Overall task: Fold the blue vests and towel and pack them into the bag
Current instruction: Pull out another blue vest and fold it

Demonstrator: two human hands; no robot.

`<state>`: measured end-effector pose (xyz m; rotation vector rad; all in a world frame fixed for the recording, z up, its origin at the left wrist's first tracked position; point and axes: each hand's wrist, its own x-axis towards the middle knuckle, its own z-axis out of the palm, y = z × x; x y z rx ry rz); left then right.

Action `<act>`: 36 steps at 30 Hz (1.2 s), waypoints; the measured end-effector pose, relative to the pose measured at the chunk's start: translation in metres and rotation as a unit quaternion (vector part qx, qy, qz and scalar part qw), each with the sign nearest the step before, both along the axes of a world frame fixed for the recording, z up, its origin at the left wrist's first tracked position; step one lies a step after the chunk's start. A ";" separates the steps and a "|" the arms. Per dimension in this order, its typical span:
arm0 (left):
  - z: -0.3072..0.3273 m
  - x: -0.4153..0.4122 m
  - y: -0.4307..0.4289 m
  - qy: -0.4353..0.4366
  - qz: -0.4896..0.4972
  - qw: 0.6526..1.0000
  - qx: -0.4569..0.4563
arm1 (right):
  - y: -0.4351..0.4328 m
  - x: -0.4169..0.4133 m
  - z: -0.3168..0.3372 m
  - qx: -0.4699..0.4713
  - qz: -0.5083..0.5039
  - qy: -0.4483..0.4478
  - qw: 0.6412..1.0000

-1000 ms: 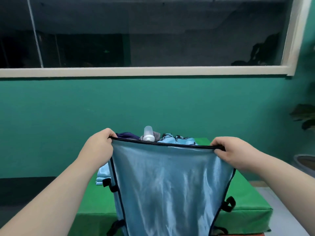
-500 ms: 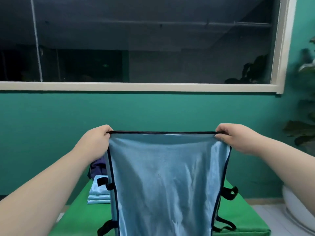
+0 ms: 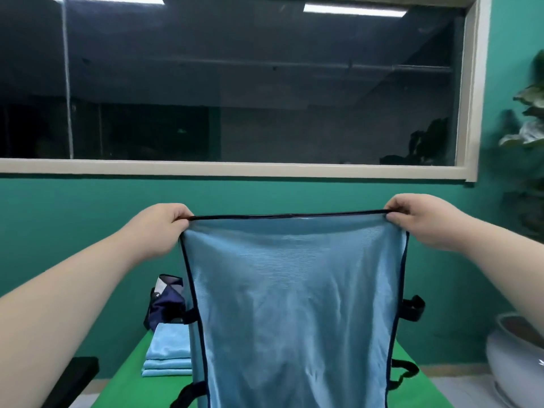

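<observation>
Between the left hand [image 3: 160, 231] and right hand [image 3: 424, 222], whose fingers pinch its top corners, a blue vest [image 3: 294, 304] hangs stretched.

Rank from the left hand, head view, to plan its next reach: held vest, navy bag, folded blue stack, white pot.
1. Held vest, gripped by the left hand.
2. Navy bag and folded blue stack, below on the table; too close to call.
3. White pot, floor, far right.
</observation>
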<state>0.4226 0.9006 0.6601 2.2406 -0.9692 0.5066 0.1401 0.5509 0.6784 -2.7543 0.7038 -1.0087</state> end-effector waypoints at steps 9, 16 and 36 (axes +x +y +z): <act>0.015 -0.004 0.033 0.062 -0.125 0.989 -0.056 | 0.000 -0.033 0.012 0.107 0.051 -0.059 0.991; 0.014 0.012 0.026 0.068 -0.120 0.989 -0.042 | -0.011 -0.025 0.004 0.138 0.070 0.015 0.988; 0.026 0.201 -0.152 0.049 -0.003 0.996 0.068 | -0.161 0.182 0.015 0.135 0.006 -0.013 0.991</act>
